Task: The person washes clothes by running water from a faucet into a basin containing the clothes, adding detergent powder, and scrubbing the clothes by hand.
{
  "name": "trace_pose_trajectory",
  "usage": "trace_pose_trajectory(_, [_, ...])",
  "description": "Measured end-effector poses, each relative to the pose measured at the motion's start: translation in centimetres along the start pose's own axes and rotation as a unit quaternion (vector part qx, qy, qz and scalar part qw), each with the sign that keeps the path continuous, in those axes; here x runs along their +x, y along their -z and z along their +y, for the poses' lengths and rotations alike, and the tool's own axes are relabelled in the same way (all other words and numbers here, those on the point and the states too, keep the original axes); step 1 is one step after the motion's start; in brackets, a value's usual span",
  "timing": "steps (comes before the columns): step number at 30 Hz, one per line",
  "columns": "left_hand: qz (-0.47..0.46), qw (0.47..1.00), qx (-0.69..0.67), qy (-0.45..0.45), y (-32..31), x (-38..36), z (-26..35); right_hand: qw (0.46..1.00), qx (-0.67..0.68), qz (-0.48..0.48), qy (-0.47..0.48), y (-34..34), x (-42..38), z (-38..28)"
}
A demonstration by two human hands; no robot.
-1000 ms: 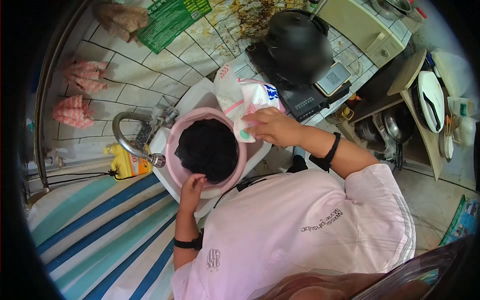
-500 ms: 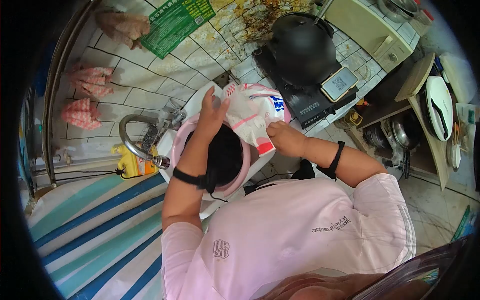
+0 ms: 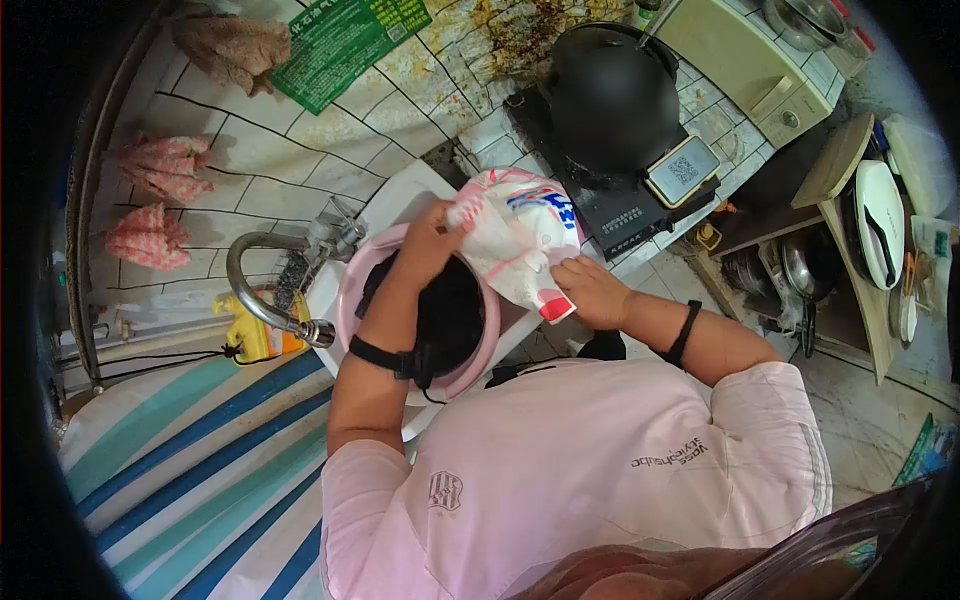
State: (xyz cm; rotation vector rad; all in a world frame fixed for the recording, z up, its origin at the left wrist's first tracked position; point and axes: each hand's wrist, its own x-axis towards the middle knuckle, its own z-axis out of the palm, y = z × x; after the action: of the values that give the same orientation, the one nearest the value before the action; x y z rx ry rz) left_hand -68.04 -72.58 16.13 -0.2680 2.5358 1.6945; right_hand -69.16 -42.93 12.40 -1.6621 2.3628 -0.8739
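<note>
A white plastic bag [image 3: 515, 230] with pink, red and blue print is stretched between my two hands over the right side of a pink basin [image 3: 487, 345]. Its upper left edge is pinched by my left hand [image 3: 432, 245], above the basin. My right hand [image 3: 592, 292] has its fingers closed on the bag's lower right part, near the red corner. Dark cloth [image 3: 445, 320] lies inside the basin, which sits in a white sink [image 3: 412, 180].
A curved faucet [image 3: 240, 275] reaches over the sink's left side. A yellow bag [image 3: 262, 335] is beside it. Beyond my right hand are a black stove [image 3: 610, 215], a dark pot [image 3: 615, 100], a phone [image 3: 684, 172] and an open cabinet [image 3: 850, 260].
My left hand has gone from raised, spread fingers to closed on the bag's edge. The bag's red corner and my right hand have shifted slightly right and down.
</note>
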Motion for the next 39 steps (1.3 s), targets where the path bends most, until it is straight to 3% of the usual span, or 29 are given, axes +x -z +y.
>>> trace_pose_trajectory(1, [-0.001, 1.0, -0.003, 0.002, 0.2, 0.5, -0.1, 1.0, 0.0, -0.003, -0.002, 0.5, 0.8, -0.2])
trace_pose_trajectory(3, [0.077, 0.987, -0.132, 0.048, 1.3, 1.9, -0.2, 0.991, 0.003, -0.011, 0.135, 2.3, 2.9, -0.5])
trace_pose_trajectory(4, [0.087, 0.988, -0.124, 0.041, 1.7, 2.7, -0.6, 0.986, 0.021, 0.033, 0.164, 3.3, 4.0, -0.9])
trace_pose_trajectory(8, [0.194, 0.965, -0.17, 0.048, 0.7, 2.7, 1.6, 0.991, 0.027, -0.042, 0.124, 5.1, 6.9, -0.3])
trace_pose_trajectory(9, [0.261, 0.961, 0.026, -0.091, 0.5, 2.2, 1.9, 0.991, 0.026, -0.043, 0.124, 5.6, 7.4, -0.5])
trace_pose_trajectory(10, [0.312, 0.897, 0.22, -0.224, 0.2, 1.6, 3.1, 0.995, 0.022, -0.012, 0.096, 6.0, 7.9, -0.8])
trace_pose_trajectory(12, [0.155, 0.951, 0.179, -0.198, -1.4, -1.6, 6.3, 0.997, 0.03, 0.038, 0.058, 6.0, 8.5, -0.7])
trace_pose_trajectory(13, [0.154, 0.951, 0.179, -0.198, -2.3, -2.8, 7.9, 0.997, 0.029, 0.039, 0.057, 6.1, 8.6, -0.9])
trace_pose_trajectory(15, [0.026, 0.969, 0.22, -0.105, -3.6, -4.5, 10.1, 0.995, 0.085, 0.05, 0.03, 6.2, 8.8, -1.4])
trace_pose_trajectory(16, [0.026, 0.969, 0.221, -0.105, -3.9, -4.4, 9.7, 0.995, 0.085, 0.051, 0.031, 6.0, 8.8, -1.1])
trace_pose_trajectory(18, [-0.026, 0.959, 0.254, -0.124, -4.4, -4.0, 8.3, 0.994, 0.1, -0.041, 0.027, 5.9, 8.8, -0.4])
trace_pose_trajectory(22, [-0.013, 0.947, 0.306, -0.092, -4.6, -4.5, 6.7, 0.99, 0.099, -0.094, 0.036, 6.7, 7.7, -0.3])
trace_pose_trajectory(25, [0.009, 0.965, 0.247, -0.083, -4.9, -4.7, 5.6, 0.992, 0.026, -0.106, 0.059, 7.3, 8.0, 0.0])
trace_pose_trajectory(27, [0.024, 0.965, 0.246, -0.092, -5.8, -4.9, 5.5, 0.962, -0.045, -0.26, -0.072, 8.1, 8.8, -0.6])
trace_pose_trajectory(30, [0.03, 0.967, 0.23, -0.105, -6.4, -5.8, 6.2, 0.943, -0.065, -0.31, -0.106, 9.0, 9.9, -2.7])
trace_pose_trajectory(34, [0.057, 0.957, 0.227, -0.171, -6.0, -7.4, 8.2, 0.923, -0.139, -0.341, -0.11, 9.1, 11.0, -4.0])
trace_pose_trajectory(37, [0.093, 0.951, 0.208, -0.21, -5.2, -6.9, 8.4, 0.929, -0.228, -0.281, -0.07, 10.1, 12.7, -4.4])
trace_pose_trajectory(39, [0.069, 0.961, 0.216, -0.159, -4.7, -6.8, 8.2, 0.924, -0.269, -0.272, 0.009, 8.9, 13.6, -3.7])
